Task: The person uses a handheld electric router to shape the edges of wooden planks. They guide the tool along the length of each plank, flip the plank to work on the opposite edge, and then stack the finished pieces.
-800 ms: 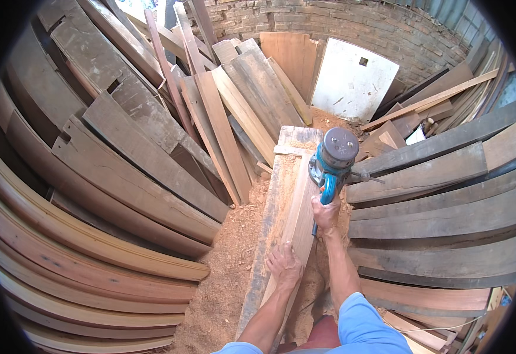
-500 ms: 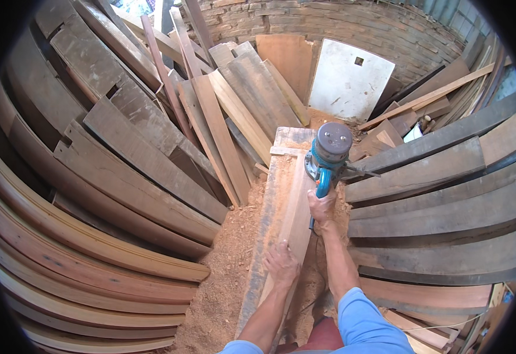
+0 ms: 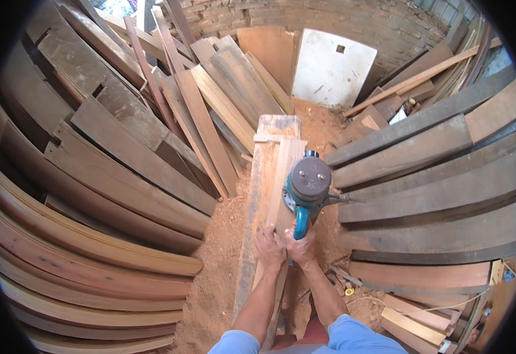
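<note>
A teal wood router [image 3: 310,176] with a dark round cap sits at the right edge of a pale wooden board [image 3: 277,203]. My right hand [image 3: 301,248] is wrapped round its rear handle. Close beside it, my left hand [image 3: 269,248] rests on top of the board, fingers spread and touching the wood. Under the board lies a weathered bench beam [image 3: 280,123] strewn with shavings. A small wooden crosspiece [image 3: 268,138] lies across it by the board's far end. The router's bit and the underside of its base are hidden.
Long planks [image 3: 128,206] are stacked on the left, and grey boards [image 3: 411,147] on the right. Sawdust [image 3: 216,277] covers the floor. A white panel [image 3: 334,68] leans against the brick wall [image 3: 234,17]. A yellow ring-shaped item [image 3: 349,291] lies near my right forearm.
The router and my right hand have come nearer to me along the board. My left hand has slid slightly forward, so both hands are now side by side. The view has shifted a little.
</note>
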The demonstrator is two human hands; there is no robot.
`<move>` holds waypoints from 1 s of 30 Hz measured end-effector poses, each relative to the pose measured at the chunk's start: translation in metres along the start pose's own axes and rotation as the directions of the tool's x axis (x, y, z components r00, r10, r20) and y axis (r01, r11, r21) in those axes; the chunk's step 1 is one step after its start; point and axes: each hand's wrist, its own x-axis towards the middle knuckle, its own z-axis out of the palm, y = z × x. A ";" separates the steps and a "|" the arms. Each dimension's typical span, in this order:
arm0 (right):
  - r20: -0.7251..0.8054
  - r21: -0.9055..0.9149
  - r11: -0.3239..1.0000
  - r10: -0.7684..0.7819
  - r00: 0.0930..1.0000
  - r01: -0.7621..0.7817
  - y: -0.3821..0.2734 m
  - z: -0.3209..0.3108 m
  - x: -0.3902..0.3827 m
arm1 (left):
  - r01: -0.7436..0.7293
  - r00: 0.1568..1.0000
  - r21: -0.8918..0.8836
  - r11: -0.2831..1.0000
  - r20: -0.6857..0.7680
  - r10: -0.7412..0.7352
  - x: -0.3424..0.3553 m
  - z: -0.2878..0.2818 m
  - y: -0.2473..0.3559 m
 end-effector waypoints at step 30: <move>-0.112 -0.011 0.985 -0.172 0.979 0.171 0.012 0.024 0.138 | 0.214 0.974 -0.159 0.964 0.106 -0.199 0.012 -0.021 0.019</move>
